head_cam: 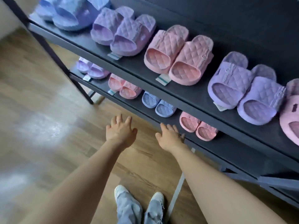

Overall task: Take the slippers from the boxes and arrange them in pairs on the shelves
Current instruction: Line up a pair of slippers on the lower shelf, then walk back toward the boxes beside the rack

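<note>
Upper shelf (186,89), left to right: blue pair (66,15), purple pair (123,31), pink pair (178,55), second purple pair (246,91), lone pink slipper (291,113) cut off by frame edge.

Lower shelf (234,147): lower purple pair (93,70), lower pink pair (124,88), lower blue pair (158,104), last pink pair (199,126).

Your left hand (120,132) hovered over wooden floor (48,110), fingers spread, relaxed, holding nothing. Your right hand (169,137), just beside it, reached to lower shelf's front edge near last pink pair, fingers straight, empty. Contact with edge unclear.

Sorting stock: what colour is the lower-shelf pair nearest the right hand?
Pink slippers, quilted; head view shows them best.
</note>
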